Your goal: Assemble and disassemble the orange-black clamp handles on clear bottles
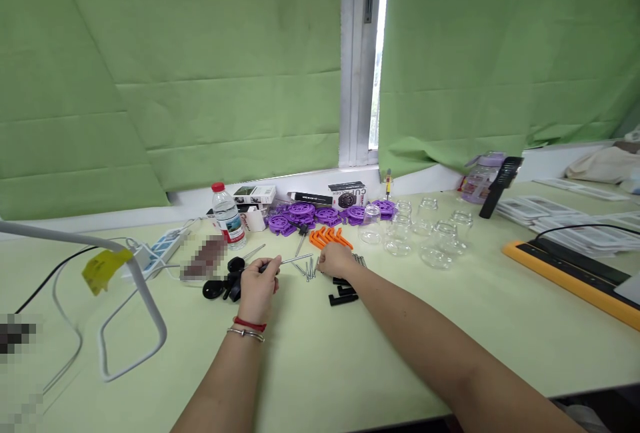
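pinching thin metal rod in left hand; right hand curling over loose screws, risking scattering them across table.

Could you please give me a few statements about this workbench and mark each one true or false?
1. The left hand holds a thin grey metal rod. True.
2. The right hand rests on the clear glass jars. False: it is at the small metal screws, apart from the jars.
3. The clear plastic water bottle has a red cap. True.
4. The purple plastic gear-like discs lie at the table's near edge. False: they lie far back, near the window.
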Tool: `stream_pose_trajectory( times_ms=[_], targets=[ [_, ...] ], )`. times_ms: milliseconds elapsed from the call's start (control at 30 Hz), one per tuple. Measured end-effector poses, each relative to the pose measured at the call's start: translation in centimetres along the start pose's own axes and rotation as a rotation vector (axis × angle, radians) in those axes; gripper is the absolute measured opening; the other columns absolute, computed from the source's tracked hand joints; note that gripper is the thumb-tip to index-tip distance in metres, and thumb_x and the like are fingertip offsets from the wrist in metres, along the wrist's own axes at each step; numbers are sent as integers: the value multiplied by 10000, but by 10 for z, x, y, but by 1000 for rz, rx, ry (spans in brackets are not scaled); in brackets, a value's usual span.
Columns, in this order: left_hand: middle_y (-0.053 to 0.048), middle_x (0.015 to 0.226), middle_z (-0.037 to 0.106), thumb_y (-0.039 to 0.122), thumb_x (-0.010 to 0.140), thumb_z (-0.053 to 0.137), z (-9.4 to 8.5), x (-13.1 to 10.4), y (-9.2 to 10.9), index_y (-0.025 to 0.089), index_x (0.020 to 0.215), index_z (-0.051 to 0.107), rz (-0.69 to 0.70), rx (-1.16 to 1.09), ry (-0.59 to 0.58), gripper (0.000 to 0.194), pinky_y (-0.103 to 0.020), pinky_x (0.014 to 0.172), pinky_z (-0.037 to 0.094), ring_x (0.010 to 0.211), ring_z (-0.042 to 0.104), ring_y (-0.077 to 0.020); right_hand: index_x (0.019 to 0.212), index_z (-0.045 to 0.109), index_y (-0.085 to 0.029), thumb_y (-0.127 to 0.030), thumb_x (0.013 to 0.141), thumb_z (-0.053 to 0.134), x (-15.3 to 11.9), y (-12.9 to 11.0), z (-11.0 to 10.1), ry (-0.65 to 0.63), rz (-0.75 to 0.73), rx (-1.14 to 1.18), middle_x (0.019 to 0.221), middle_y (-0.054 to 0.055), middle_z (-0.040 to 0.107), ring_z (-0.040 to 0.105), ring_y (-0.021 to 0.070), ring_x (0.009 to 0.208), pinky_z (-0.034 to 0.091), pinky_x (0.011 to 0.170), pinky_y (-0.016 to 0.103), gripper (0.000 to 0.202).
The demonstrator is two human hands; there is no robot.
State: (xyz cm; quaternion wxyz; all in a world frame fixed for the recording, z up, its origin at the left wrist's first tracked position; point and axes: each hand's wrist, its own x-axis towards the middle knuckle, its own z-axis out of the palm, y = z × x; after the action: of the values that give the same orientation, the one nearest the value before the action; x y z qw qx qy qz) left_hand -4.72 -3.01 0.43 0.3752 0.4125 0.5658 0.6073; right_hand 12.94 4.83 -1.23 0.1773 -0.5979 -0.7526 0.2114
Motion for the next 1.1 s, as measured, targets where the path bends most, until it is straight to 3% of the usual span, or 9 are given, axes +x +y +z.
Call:
stream_pose_trajectory(
  times_ms=[233, 333, 433, 667, 833, 1100],
  targets=[
    [23, 587, 537, 461, 623, 673, -1, 0, -3, 137, 699, 551, 3, 37, -5, 355, -186, 352, 264, 339, 381, -32, 525, 629, -184, -158, 637, 660, -5, 0, -6, 28, -6, 124, 672, 52, 661, 589, 227, 772, 372, 829, 394, 119],
    [18, 599, 543, 463, 627, 668, -1, 0, -4, 136, 702, 551, 0, 49, -11, 355, -187, 353, 263, 340, 380, -32, 652, 663, -174, -194, 685, 610, -13, 2, -16, 74, -21, 255, 738, 52, 671, 591, 197, 759, 416, 739, 321, 66],
    [16, 599, 547, 468, 627, 663, 1, -2, -3, 141, 696, 548, -9, 81, -30, 353, -188, 353, 266, 343, 392, -39, 811, 663, -157, -254, 724, 568, -30, 4, -29, 103, -22, 394, 789, 41, 673, 589, 149, 708, 432, 646, 258, 161],
    [19, 595, 564, 488, 651, 629, 7, -14, 1, 157, 653, 519, -56, 136, -143, 348, -190, 352, 259, 342, 413, -47, 701, 640, -138, -235, 553, 712, -81, 18, -38, 6, 139, 989, 586, -15, 602, 497, 92, 533, 376, 557, 241, 191],
    [23, 610, 569, 498, 675, 601, 15, -26, 4, 161, 662, 512, -76, 132, -231, 348, -196, 352, 275, 341, 444, -56, 720, 653, -138, -286, 535, 752, -91, 28, -28, -3, 118, 1118, 636, 7, 639, 544, 113, 605, 385, 603, 250, 258],
    [23, 619, 564, 502, 694, 588, 18, -35, 7, 160, 666, 503, -87, 195, -226, 353, -195, 356, 279, 343, 450, -57, 724, 630, -137, -321, 597, 718, -87, 33, -23, -7, 24, 1116, 673, 7, 620, 527, 109, 631, 391, 637, 250, 240]
  ],
)
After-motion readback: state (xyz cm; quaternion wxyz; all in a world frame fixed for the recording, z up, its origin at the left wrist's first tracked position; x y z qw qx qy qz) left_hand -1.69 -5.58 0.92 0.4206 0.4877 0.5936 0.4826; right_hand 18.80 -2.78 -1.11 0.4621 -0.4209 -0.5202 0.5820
